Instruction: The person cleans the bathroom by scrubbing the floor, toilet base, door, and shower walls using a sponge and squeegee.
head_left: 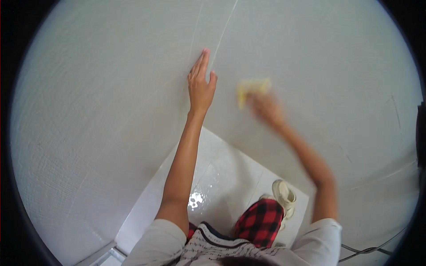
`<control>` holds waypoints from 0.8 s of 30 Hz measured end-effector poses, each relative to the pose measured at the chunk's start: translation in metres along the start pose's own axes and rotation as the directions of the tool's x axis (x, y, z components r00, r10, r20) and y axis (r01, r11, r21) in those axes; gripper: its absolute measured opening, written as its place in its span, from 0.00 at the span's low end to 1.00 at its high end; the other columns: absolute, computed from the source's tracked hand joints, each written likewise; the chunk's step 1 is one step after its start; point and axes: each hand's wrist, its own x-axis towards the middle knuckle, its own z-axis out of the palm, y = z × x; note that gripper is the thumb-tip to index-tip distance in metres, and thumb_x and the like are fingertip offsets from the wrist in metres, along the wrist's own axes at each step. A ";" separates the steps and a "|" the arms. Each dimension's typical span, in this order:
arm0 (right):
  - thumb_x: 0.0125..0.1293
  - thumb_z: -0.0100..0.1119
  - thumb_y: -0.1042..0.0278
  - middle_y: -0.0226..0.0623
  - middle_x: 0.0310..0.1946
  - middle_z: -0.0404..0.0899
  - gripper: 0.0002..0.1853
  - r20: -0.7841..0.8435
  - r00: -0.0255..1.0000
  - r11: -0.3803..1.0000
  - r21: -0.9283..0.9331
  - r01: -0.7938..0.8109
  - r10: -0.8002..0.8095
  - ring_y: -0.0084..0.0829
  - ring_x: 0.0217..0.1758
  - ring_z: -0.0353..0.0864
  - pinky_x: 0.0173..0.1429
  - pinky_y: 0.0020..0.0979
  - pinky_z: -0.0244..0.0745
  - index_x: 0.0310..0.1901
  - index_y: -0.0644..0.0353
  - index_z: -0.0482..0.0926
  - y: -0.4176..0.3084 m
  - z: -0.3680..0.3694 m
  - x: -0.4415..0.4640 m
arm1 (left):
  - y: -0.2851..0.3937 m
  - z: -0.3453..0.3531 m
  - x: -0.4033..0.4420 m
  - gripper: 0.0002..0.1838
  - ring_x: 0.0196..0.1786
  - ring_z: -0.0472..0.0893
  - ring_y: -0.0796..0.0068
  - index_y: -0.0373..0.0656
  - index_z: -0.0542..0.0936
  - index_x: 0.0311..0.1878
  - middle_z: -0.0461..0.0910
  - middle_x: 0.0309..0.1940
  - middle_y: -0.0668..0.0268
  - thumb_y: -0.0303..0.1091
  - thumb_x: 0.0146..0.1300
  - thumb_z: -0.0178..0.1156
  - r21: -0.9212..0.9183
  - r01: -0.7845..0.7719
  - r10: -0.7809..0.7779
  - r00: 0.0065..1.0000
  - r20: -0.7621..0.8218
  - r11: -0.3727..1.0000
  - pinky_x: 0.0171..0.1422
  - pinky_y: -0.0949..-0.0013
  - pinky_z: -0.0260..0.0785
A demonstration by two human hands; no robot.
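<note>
My left hand [202, 84] rests against the grey wall [111, 88], near the corner line, with its fingers stretched upward and the thumb apart. To the right, my right hand [265, 106] is blurred by motion. It holds a yellow object [253, 87], also smeared, against or close to the wall. The object looks like a sponge or scraper; its exact shape cannot be made out. Thin pale lines run down the wall between and above the hands.
Below is a white tiled floor [222, 177] with a shiny wet-looking patch. A light shoe [284, 195] stands at the wall's foot. Dark cables [368, 250] lie at the lower right, a metal frame [104, 256] at the lower left.
</note>
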 end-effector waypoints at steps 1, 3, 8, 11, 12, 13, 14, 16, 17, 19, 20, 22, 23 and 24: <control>0.65 0.48 0.60 0.40 0.56 0.68 0.22 -0.027 1.000 0.963 -0.268 -0.011 0.004 0.39 0.60 0.66 0.64 0.54 0.56 0.61 0.52 0.64 0.059 -0.052 0.060 | -0.006 0.004 -0.006 0.33 0.68 0.60 0.64 0.48 0.57 0.68 0.61 0.66 0.64 0.23 0.58 0.50 0.012 0.025 -0.025 1.000 0.015 1.000 0.67 0.57 0.50; 0.67 0.45 0.53 0.43 0.56 0.66 0.27 -0.393 0.919 0.879 -0.438 -0.188 0.001 0.44 0.62 0.63 0.65 0.53 0.52 0.63 0.58 0.59 0.173 -0.109 0.140 | -0.013 0.013 -0.004 0.32 0.66 0.63 0.64 0.48 0.59 0.67 0.62 0.65 0.64 0.20 0.58 0.47 0.049 -0.053 0.056 0.997 -0.055 0.997 0.65 0.58 0.56; 0.66 0.46 0.52 0.50 0.57 0.64 0.30 -0.592 0.729 0.797 -0.227 -0.560 0.344 0.52 0.63 0.58 0.66 0.55 0.50 0.64 0.63 0.57 0.134 -0.070 0.191 | -0.023 0.027 -0.012 0.31 0.61 0.70 0.62 0.47 0.62 0.65 0.68 0.61 0.62 0.16 0.57 0.44 -0.082 -0.070 0.062 0.993 -0.097 0.994 0.60 0.61 0.65; 0.62 0.49 0.60 0.49 0.62 0.58 0.29 -0.243 0.947 0.948 -0.186 -0.258 0.210 0.50 0.65 0.56 0.67 0.51 0.53 0.63 0.63 0.58 -0.075 0.073 0.097 | -0.028 0.037 -0.013 0.29 0.59 0.72 0.64 0.47 0.64 0.65 0.70 0.60 0.63 0.16 0.59 0.44 -0.156 -0.070 0.059 0.995 -0.075 0.985 0.60 0.64 0.66; 0.61 0.49 0.61 0.44 0.64 0.57 0.30 -0.140 0.957 0.964 -0.041 -0.262 0.254 0.44 0.68 0.54 0.68 0.45 0.54 0.64 0.59 0.57 -0.160 0.138 0.030 | -0.024 0.040 -0.017 0.28 0.59 0.72 0.66 0.47 0.64 0.65 0.70 0.60 0.64 0.17 0.60 0.44 -0.209 -0.050 0.037 0.997 -0.065 0.977 0.61 0.66 0.66; 0.61 0.50 0.59 0.41 0.65 0.57 0.30 0.284 0.953 0.970 0.181 -0.165 0.109 0.38 0.68 0.55 0.68 0.39 0.55 0.65 0.55 0.58 -0.220 0.153 -0.023 | -0.027 0.043 -0.019 0.28 0.59 0.72 0.66 0.47 0.64 0.65 0.70 0.60 0.64 0.17 0.60 0.44 -0.199 -0.059 0.044 0.996 -0.078 0.978 0.61 0.66 0.66; 0.59 0.52 0.59 0.36 0.65 0.60 0.33 0.335 0.940 0.932 0.357 -0.066 -0.062 0.34 0.66 0.60 0.69 0.37 0.54 0.65 0.54 0.57 -0.255 0.155 -0.086 | -0.029 0.043 -0.020 0.28 0.59 0.72 0.66 0.47 0.64 0.65 0.70 0.59 0.63 0.17 0.60 0.45 -0.168 -0.093 0.079 0.993 -0.091 0.981 0.61 0.66 0.66; 0.57 0.52 0.64 0.28 0.66 0.57 0.34 0.541 0.839 0.723 0.603 -0.337 -0.061 0.29 0.67 0.58 0.70 0.34 0.53 0.67 0.50 0.56 -0.264 0.146 -0.125 | -0.031 0.033 -0.024 0.29 0.60 0.72 0.66 0.47 0.64 0.65 0.70 0.59 0.63 0.16 0.59 0.46 -0.119 -0.136 0.127 0.989 -0.077 0.984 0.61 0.66 0.66; 0.56 0.54 0.64 0.27 0.66 0.57 0.35 0.607 0.785 0.754 0.572 -0.323 -0.125 0.30 0.67 0.59 0.70 0.35 0.54 0.67 0.47 0.56 -0.240 0.151 -0.118 | -0.035 0.037 -0.023 0.28 0.60 0.72 0.67 0.47 0.64 0.64 0.71 0.59 0.63 0.17 0.59 0.46 -0.078 -0.166 0.157 0.982 -0.102 0.983 0.60 0.66 0.66; 0.55 0.57 0.63 0.26 0.66 0.58 0.37 0.511 0.852 0.796 0.561 -0.227 -0.117 0.32 0.65 0.60 0.69 0.37 0.55 0.67 0.38 0.54 -0.148 0.134 -0.090 | -0.032 0.054 -0.033 0.28 0.60 0.72 0.67 0.47 0.65 0.64 0.72 0.58 0.64 0.18 0.59 0.47 -0.072 -0.142 0.137 0.987 -0.079 0.987 0.60 0.66 0.66; 0.58 0.57 0.61 0.26 0.64 0.59 0.35 0.241 0.967 0.852 0.485 -0.197 0.086 0.33 0.65 0.60 0.68 0.42 0.56 0.67 0.42 0.54 -0.088 0.087 -0.071 | -0.029 0.058 -0.029 0.28 0.60 0.72 0.67 0.47 0.65 0.64 0.72 0.57 0.64 0.18 0.59 0.47 -0.161 -0.094 0.078 0.991 -0.106 0.982 0.60 0.66 0.66; 0.61 0.53 0.51 0.31 0.66 0.56 0.35 0.020 0.972 0.972 -0.009 -0.233 0.234 0.35 0.70 0.51 0.70 0.52 0.43 0.68 0.46 0.54 0.027 -0.013 -0.008 | -0.028 0.054 -0.034 0.27 0.59 0.72 0.67 0.47 0.66 0.64 0.73 0.57 0.64 0.19 0.59 0.48 -0.256 -0.043 0.007 0.990 -0.141 0.966 0.60 0.66 0.66; 0.62 0.48 0.44 0.32 0.70 0.49 0.36 -0.021 0.934 0.910 -0.217 -0.353 0.357 0.37 0.73 0.42 0.72 0.51 0.29 0.69 0.45 0.51 0.082 -0.044 0.020 | -0.031 0.060 -0.027 0.26 0.59 0.73 0.68 0.47 0.67 0.63 0.73 0.56 0.65 0.19 0.59 0.49 -0.191 -0.068 0.036 0.985 -0.169 0.979 0.60 0.66 0.66; 0.63 0.43 0.39 0.31 0.71 0.45 0.37 -0.304 0.865 0.904 -0.025 -0.427 0.400 0.37 0.75 0.35 0.72 0.51 0.21 0.69 0.46 0.49 0.133 -0.050 0.027 | -0.032 0.061 -0.021 0.25 0.58 0.73 0.68 0.46 0.68 0.62 0.74 0.56 0.66 0.20 0.59 0.49 -0.125 -0.111 0.083 0.975 -0.207 0.986 0.60 0.67 0.66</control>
